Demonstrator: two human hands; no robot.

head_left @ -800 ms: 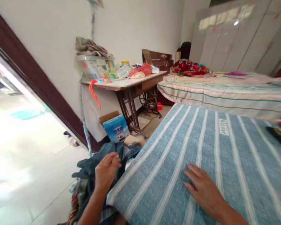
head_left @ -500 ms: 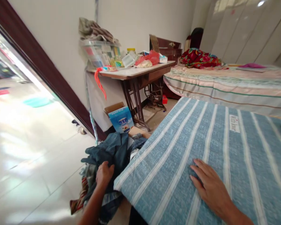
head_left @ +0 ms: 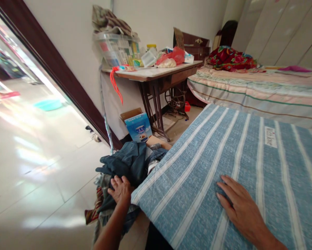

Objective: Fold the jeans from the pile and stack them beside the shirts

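Note:
My left hand [head_left: 121, 189] rests on a heap of dark blue and patterned clothes [head_left: 124, 166] beside the bed, its fingers curled into the cloth. Whether it grips a piece I cannot tell for sure, but the fingers press into the fabric. My right hand [head_left: 240, 206] lies flat, fingers spread, on the blue and white striped bed cover [head_left: 223, 156]. A small white label [head_left: 271, 136] is sewn onto the cover further up.
A treadle sewing table [head_left: 156, 74] stands by the wall, loaded with plastic boxes, bags and a red cord. A blue carton [head_left: 138, 127] sits under it. A second bed [head_left: 255, 90] with a red bundle lies behind. Glossy tiled floor [head_left: 41, 166] spreads to the left.
My left hand dropped from above the clothes heap down onto it and pressed in. The right hand stayed flat on the cover. The camera tilted slightly down and right.

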